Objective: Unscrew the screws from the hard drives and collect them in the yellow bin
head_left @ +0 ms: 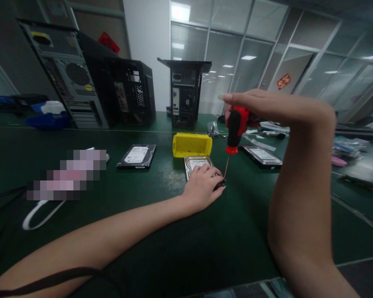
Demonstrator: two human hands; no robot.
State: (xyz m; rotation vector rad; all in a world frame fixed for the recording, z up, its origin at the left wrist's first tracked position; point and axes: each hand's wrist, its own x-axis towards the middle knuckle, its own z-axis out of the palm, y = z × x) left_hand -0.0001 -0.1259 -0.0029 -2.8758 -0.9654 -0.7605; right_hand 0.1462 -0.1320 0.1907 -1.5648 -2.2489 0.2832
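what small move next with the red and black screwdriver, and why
Probably a slight turn of the screwdriver under light downward pressure: the right hand holds its handle near the top, its tip points down beside the left hand, and that hand rests on the hard drive. No screw can be made out.

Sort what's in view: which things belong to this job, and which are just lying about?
Belong to the job:
screwdriver, in the right hand
middle drive, under the left hand

Probably just lying about:
left drive
right drive
yellow bin
PC cases
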